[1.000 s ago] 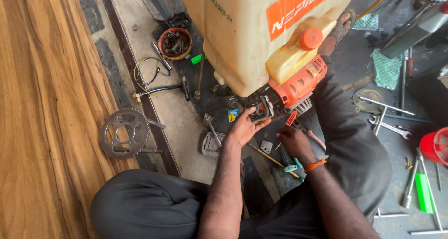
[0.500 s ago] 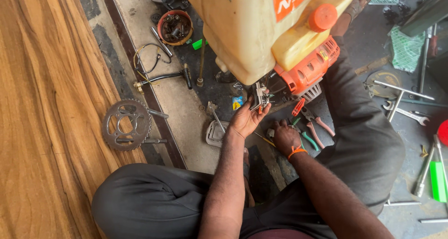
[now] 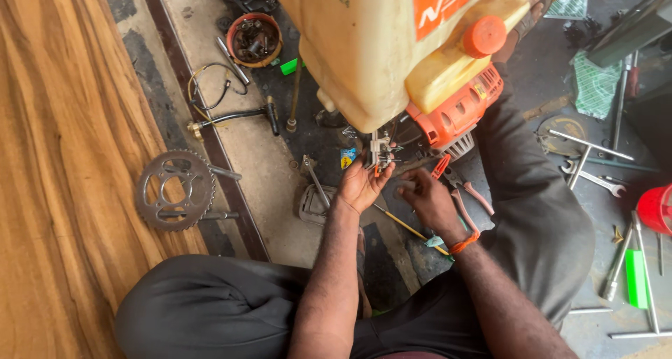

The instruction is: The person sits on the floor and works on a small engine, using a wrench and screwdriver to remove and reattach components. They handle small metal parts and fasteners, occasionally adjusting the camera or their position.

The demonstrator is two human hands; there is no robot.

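Gritty floor (image 3: 280, 163), tools crowding right edge. Left hand (image 3: 360, 185) pinching carburetor (image 3: 380, 152) under tank (image 3: 371, 44); right hand (image 3: 428, 199) just beside, grip curled, contents unclear.

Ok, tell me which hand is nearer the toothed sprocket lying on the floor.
Left. The left hand works at the small metal part under the engine, on the sprocket's side. The right hand sits farther off, beyond the left hand, near the red-handled pliers.
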